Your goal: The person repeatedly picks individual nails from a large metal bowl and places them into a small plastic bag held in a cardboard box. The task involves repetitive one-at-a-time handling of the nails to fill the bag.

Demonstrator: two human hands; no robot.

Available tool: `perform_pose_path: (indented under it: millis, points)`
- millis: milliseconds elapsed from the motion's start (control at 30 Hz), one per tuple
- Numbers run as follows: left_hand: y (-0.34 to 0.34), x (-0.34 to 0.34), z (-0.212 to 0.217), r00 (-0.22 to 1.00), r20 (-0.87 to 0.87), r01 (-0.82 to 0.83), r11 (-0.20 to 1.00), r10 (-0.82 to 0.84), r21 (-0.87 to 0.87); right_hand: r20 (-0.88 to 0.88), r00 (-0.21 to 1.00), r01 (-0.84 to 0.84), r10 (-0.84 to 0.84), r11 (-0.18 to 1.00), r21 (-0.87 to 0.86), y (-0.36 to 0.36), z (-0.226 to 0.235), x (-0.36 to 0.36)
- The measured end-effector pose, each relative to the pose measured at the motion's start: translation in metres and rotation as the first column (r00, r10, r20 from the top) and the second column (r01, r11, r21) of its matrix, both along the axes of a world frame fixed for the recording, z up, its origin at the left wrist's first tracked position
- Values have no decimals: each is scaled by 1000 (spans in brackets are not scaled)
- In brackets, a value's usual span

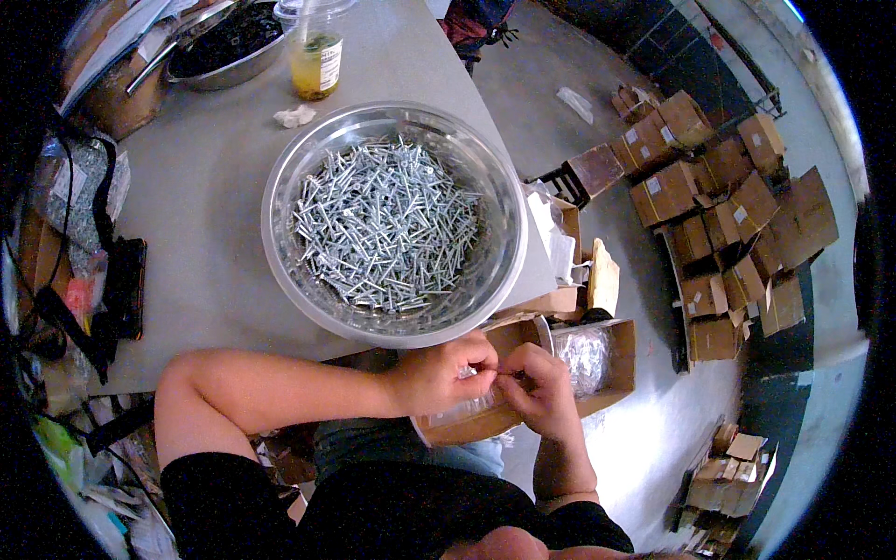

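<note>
A large steel bowl [280, 187] full of silver screws [383, 224] stands on the grey table [205, 187] in front of me. Just below its near rim my left hand [439, 373] and my right hand [541, 387] meet, fingertips together on a small clear plastic bag [462, 406] over an open cardboard box [467, 425] on my lap. Both hands pinch the bag's top edge. What the bag holds is hidden by my fingers.
A plastic cup with yellow liquid [315, 61] and a second steel bowl [224, 47] stand at the table's far end. A black device [126, 285] lies at the left edge. A box of filled bags [588, 359] sits right of my hands. Several cardboard boxes [728, 215] litter the floor.
</note>
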State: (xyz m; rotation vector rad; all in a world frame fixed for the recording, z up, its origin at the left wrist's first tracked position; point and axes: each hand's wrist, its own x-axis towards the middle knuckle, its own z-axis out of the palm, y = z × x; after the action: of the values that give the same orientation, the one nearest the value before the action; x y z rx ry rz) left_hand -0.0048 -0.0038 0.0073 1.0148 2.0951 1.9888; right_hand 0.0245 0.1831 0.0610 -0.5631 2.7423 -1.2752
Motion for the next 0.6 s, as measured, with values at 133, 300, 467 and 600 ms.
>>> perform_pose_path:
  millis: [133,300,467,600]
  points:
    - [1,0,0,997,-19,77,995,-76,68,94,992,-78,83,995,-62,6,0,2]
    - [2,2,-2,992,92,86,996,-89,37,87,993,-61,74,988,-143,22,-6,5]
    - [8,6,-13,945,323,33,996,-58,82,-106,950,309,-293,932,189,70,-18,14]
    - [8,7,-18,956,293,27,1000,-29,14,-321,818,574,-477,702,421,102,-22,14]
